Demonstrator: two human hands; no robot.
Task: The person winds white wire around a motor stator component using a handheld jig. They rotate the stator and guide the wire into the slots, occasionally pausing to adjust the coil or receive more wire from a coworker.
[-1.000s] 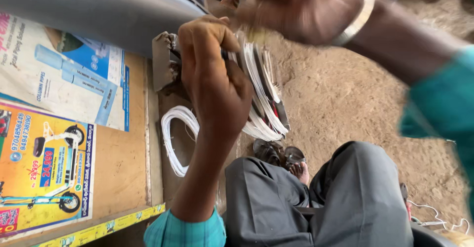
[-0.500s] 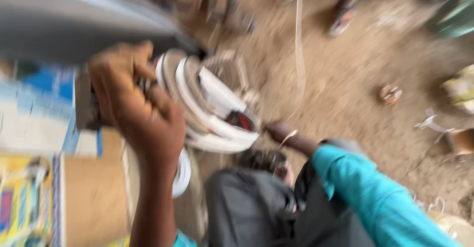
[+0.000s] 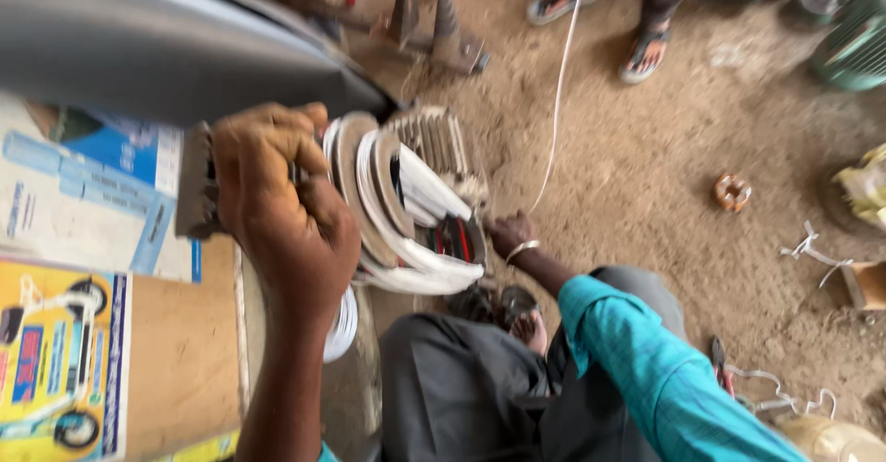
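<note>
Coils of white insulated winding (image 3: pixel 406 213) sit bunched in loops on a ribbed former (image 3: pixel 438 139), just right of the left hand's fingers (image 3: pixel 277 162). The left hand (image 3: pixel 277 213) is curled tight, fingers fully closed over the dark metal edge of the frame (image 3: pixel 196 194) that carries the coils, knuckles up, thumb side against the nearest loop. The right hand (image 3: pixel 509 236), with a thin bangle at the wrist, lies below and right of the bundle; its fingers look pinched shut on a single white strand (image 3: pixel 563 84) that runs taut up and away across the dirt floor (image 3: pixel 664 176), though blur hides the exact pinch point

Further loops of white wire (image 3: pixel 343 328) hang below the left wrist. Left of those fingers lies a desk (image 3: pixel 185 360) with printed posters (image 3: pixel 65 360), and a grey curved panel (image 3: pixel 157 47) crosses above them. Beyond the right fingers, a small copper coil (image 3: pixel 732 192) rests on the floor, well apart, and another person's sandalled feet (image 3: pixel 646 56) stand at the top

Judging from this, the likeliest fault is the taut strand slipping off the bundle's edge or crossing a neighbouring loop if tension slackens or the pull angle drifts; too hard a pull could scrape the insulation on the former's ribs. The tightly closed left fingers sit touching the loops, so a strand could catch them
</note>
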